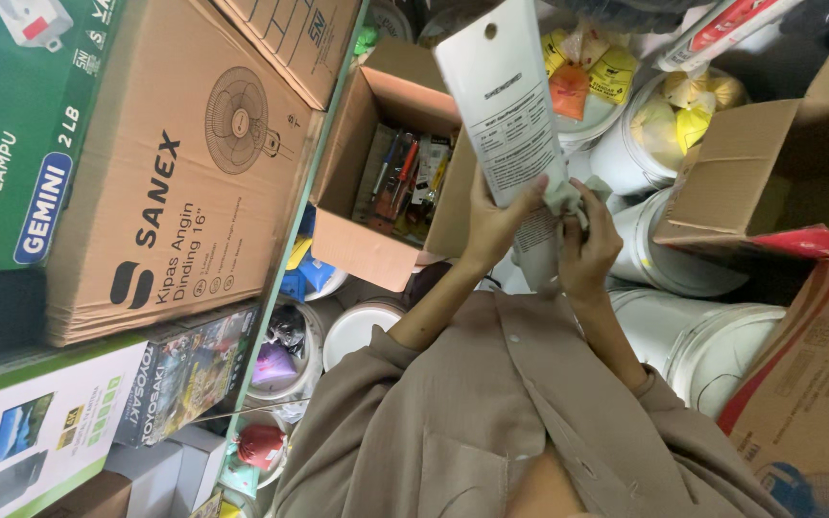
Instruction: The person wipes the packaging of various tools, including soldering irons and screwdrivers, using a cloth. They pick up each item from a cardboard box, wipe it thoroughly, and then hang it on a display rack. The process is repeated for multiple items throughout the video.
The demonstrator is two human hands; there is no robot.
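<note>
Both hands are up in front of my chest, working on one long white flat package (506, 105) with a hang hole at its top end. My left hand (493, 223) is gripping the package from the side, fingers curled behind it and thumb pressing across the printed face, so it is closed on it. My right hand (587, 247) is pinching a crumpled pale cloth (560, 197) against the lower part of the package, fingers bent tight around the cloth. The package is standing roughly upright, tilting a little, above my beige sleeves. Just behind it an open cardboard box (376, 173) of small tools is sitting. White plastic buckets (669, 259) are crowding around my right side, some holding yellow and orange packets (582, 72). Big printed cartons (175, 173) are stacking up on the shelf at my left.
</note>
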